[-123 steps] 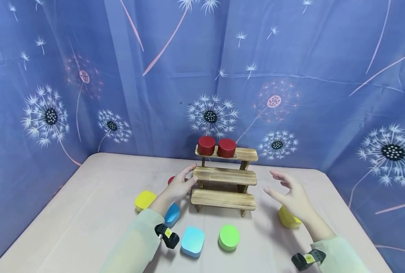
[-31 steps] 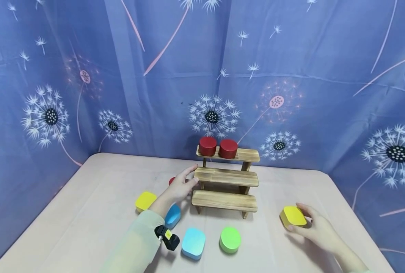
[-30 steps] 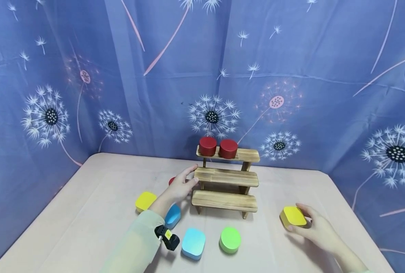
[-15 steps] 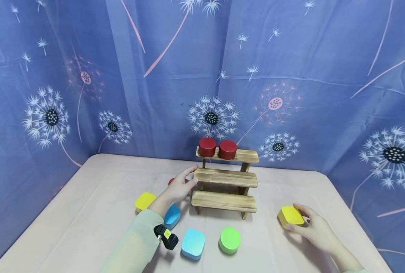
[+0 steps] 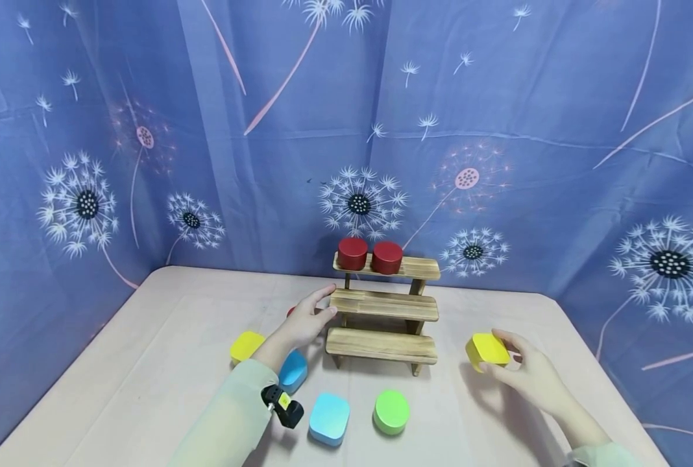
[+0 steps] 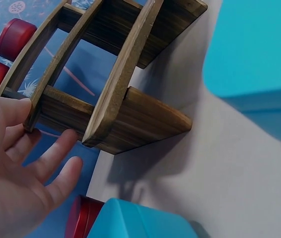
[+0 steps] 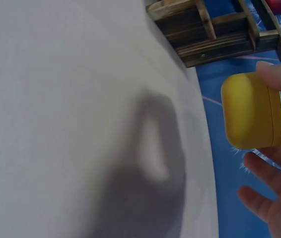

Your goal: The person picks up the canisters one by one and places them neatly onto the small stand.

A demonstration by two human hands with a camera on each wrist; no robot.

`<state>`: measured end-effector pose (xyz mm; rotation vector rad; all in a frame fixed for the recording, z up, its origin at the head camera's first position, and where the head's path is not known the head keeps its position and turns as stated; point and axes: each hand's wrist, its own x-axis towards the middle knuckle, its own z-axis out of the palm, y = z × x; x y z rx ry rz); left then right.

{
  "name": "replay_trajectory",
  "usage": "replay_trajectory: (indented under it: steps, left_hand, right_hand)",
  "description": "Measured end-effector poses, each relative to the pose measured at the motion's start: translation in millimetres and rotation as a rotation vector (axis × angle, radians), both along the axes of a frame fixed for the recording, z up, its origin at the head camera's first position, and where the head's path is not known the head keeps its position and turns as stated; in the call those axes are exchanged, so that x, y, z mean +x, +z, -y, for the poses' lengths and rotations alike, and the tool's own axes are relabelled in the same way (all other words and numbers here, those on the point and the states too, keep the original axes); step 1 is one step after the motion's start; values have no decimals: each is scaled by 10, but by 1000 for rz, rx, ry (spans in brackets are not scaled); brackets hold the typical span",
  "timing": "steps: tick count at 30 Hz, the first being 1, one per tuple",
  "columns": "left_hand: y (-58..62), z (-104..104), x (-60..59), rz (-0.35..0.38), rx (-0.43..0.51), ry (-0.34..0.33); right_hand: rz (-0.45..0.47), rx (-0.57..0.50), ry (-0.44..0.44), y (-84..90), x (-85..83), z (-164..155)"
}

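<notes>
A three-tier wooden display stand [image 5: 384,305] stands at the back, with two round red tins [image 5: 352,253] on its top tier. My left hand [image 5: 304,324] holds the left end of the middle tier, thumb at the front edge and index finger at the back; the other fingers hang free in the left wrist view. To the right of the stand, my right hand [image 5: 530,373] pinches a yellow rounded-square tin [image 5: 486,351] between thumb and fingers. The right wrist view shows this yellow tin [image 7: 249,111] off the table, its shadow lying apart on the cloth.
In front of the stand sit a light-blue square tin [image 5: 329,418] and a green round tin [image 5: 391,412]. Around my left forearm are another yellow tin [image 5: 245,346], a blue tin [image 5: 293,371] and a mostly hidden red tin [image 6: 82,218]. A blue dandelion curtain [image 5: 265,162] borders the table.
My right hand has come down from beside the stand, taken hold of the yellow tin, and raised it slightly up and to the left. The left hand has stayed on the stand.
</notes>
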<state>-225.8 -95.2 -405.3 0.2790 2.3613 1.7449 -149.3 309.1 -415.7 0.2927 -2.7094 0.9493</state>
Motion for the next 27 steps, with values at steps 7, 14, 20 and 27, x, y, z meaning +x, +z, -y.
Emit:
replay_trajectory:
  steps: [7, 14, 20, 27]
  left_hand:
    - [-10, 5, -4, -1, -7, 25]
    - [1, 15, -19, 17, -12, 31]
    - [2, 23, -39, -15, 14, 23]
    - [29, 38, -25, -28, 16, 6]
  right_hand:
    - [-23, -4, 24, 109, -75, 105]
    - [-30, 17, 18, 193, -138, 182]
    - [-5, -16, 48, 316, -197, 258]
    - [-26, -25, 69, 410, -292, 327]
